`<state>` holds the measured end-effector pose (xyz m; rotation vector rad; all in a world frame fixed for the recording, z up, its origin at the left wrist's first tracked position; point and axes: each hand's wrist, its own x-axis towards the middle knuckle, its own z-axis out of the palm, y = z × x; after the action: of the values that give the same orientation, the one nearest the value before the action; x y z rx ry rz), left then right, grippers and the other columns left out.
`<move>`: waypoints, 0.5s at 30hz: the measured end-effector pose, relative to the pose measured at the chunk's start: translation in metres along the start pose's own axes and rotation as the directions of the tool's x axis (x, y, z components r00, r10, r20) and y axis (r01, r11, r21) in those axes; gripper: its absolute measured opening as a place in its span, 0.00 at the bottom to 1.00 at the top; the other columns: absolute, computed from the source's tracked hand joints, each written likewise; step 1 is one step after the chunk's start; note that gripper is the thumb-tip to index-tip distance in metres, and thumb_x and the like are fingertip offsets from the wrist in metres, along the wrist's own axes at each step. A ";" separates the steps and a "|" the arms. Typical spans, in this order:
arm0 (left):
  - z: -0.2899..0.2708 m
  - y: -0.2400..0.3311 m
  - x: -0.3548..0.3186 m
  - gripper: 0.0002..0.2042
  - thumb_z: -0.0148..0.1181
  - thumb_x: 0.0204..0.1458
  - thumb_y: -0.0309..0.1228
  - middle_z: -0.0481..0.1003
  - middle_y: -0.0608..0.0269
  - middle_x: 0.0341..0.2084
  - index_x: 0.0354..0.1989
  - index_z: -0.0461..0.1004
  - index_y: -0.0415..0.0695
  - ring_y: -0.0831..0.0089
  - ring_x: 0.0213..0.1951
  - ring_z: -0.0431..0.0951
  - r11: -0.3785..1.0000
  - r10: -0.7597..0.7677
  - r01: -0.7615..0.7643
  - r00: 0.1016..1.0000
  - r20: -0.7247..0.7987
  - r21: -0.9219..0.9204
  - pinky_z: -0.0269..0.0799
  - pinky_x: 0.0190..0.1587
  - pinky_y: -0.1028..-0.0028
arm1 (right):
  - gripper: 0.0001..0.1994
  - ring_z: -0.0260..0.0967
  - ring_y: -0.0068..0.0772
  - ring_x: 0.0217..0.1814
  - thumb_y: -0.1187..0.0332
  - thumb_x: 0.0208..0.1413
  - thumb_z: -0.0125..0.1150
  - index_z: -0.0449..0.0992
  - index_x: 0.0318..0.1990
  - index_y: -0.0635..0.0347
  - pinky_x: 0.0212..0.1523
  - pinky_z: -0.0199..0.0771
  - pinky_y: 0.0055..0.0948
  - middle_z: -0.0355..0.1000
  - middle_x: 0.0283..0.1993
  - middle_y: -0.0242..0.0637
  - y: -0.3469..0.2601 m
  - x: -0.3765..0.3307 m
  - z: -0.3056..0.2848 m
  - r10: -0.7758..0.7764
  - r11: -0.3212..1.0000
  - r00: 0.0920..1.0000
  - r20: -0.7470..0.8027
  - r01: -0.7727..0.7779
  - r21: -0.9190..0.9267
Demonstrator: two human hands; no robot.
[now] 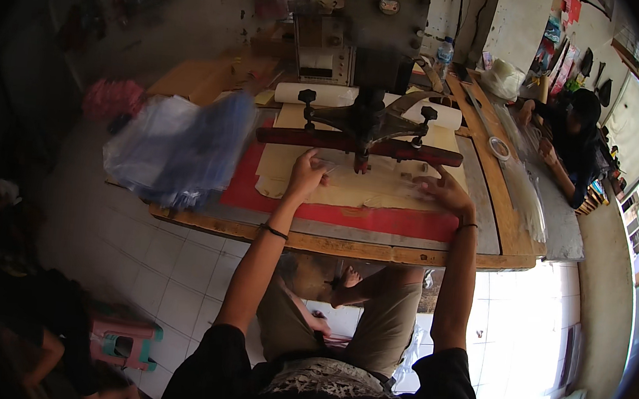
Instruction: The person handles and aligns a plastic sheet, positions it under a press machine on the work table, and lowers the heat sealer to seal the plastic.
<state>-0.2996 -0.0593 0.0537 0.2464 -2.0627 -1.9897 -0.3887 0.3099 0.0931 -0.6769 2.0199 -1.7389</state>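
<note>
My left hand (308, 177) is closed at the left part of the press bed, its fingertips curled at the edge of a thin clear plastic sheet (325, 166) that is hard to make out. On the right, my right hand (445, 191) lies low over the same bed with its fingers stretched and apart. Between them runs a worn tan sheet (335, 194) on top of a red mat (378, 221). Just beyond my fingers a long dark red press bar (302, 139) hangs from a black bracket (368, 124) with two knobs.
A pile of clear and blue plastic sheets (180, 145) sits at the table's left, near a pink bundle (112, 98). A white roll (448, 118) lies behind the bar. Another person (574, 138) works at the right, close to a tape roll (499, 147). A stool (125, 340) stands lower left.
</note>
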 end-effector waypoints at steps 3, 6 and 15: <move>0.007 0.009 0.003 0.22 0.54 0.57 0.17 0.74 0.50 0.41 0.62 0.65 0.30 0.69 0.26 0.81 0.997 0.037 -0.033 0.998 0.051 -0.074 0.80 0.27 0.72 | 0.38 0.75 0.31 0.50 0.68 0.56 0.68 0.53 0.70 0.68 0.47 0.79 0.29 0.75 0.53 0.51 0.000 0.002 -0.004 -0.001 1.000 0.990 -0.141 -0.001 -0.010; 0.009 0.014 0.002 0.19 0.53 0.61 0.21 0.74 0.55 0.38 0.61 0.65 0.29 0.70 0.30 0.80 0.998 0.041 -0.039 0.999 0.028 -0.051 0.80 0.32 0.71 | 0.35 0.76 0.30 0.47 0.66 0.56 0.69 0.58 0.68 0.67 0.45 0.80 0.27 0.75 0.51 0.51 0.001 0.008 0.004 -0.011 0.999 0.967 -0.253 0.001 -0.038; -0.016 0.014 0.005 0.20 0.57 0.61 0.25 0.77 0.56 0.38 0.61 0.67 0.32 0.70 0.33 0.80 0.993 -0.111 0.115 0.973 0.202 -0.009 0.80 0.34 0.73 | 0.31 0.75 0.29 0.46 0.67 0.57 0.66 0.61 0.65 0.67 0.46 0.77 0.26 0.74 0.55 0.47 0.003 0.004 0.012 0.019 0.998 0.951 -0.310 -0.037 -0.052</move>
<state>-0.2985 -0.0753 0.0683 0.1676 -2.1922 -2.1838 -0.3856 0.2980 0.0882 -0.4085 2.2795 -1.8740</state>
